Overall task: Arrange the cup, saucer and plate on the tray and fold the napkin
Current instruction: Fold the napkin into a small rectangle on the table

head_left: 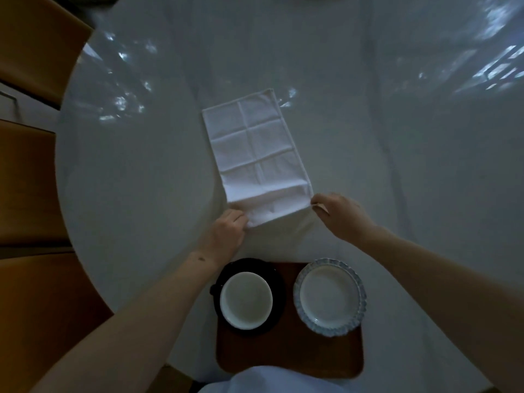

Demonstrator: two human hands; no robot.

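A white napkin (pixel 256 154) lies folded lengthwise on the table, its near end lifted slightly. My left hand (pixel 226 234) pinches the near left corner and my right hand (pixel 340 214) pinches the near right corner. Closer to me, a brown wooden tray (pixel 289 353) carries a black saucer (pixel 279 282) with a white-lined cup (pixel 246 299) standing on it at the left, and a blue-rimmed scalloped plate (pixel 329 296) at the right.
A round table with a glossy white cover (pixel 141 165) holds everything; its curved edge runs along the left. Wooden floor or furniture (pixel 28 180) lies beyond that edge. Light cloth (pixel 269 381) hides the tray's near edge.
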